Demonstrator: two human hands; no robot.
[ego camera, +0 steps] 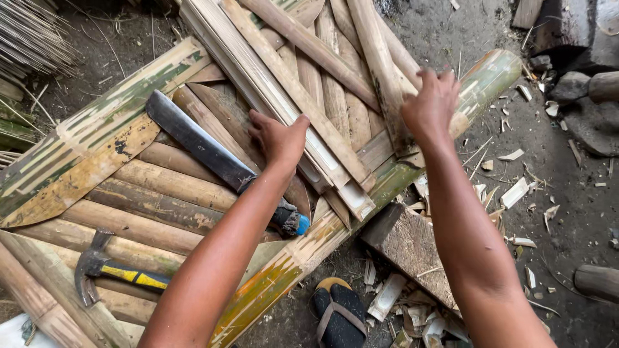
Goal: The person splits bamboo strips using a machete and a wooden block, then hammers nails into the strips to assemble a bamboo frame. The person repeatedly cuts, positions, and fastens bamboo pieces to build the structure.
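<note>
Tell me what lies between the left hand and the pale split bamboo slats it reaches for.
Nothing visible does: the left hand already rests flat on the pale split bamboo slats. The long dark machete blade lies beside it, not in between.

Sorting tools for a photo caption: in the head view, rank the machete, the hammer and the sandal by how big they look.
1. machete, clearly longest.
2. hammer and sandal: about alike; the sandal is cut off by the frame edge, so unranked.

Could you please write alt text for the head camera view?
Two bare hands press on a pile of split bamboo slats: the left hand lies flat, the right hand grips a slat. A machete and a hammer lie on the bamboo beside them.
</note>
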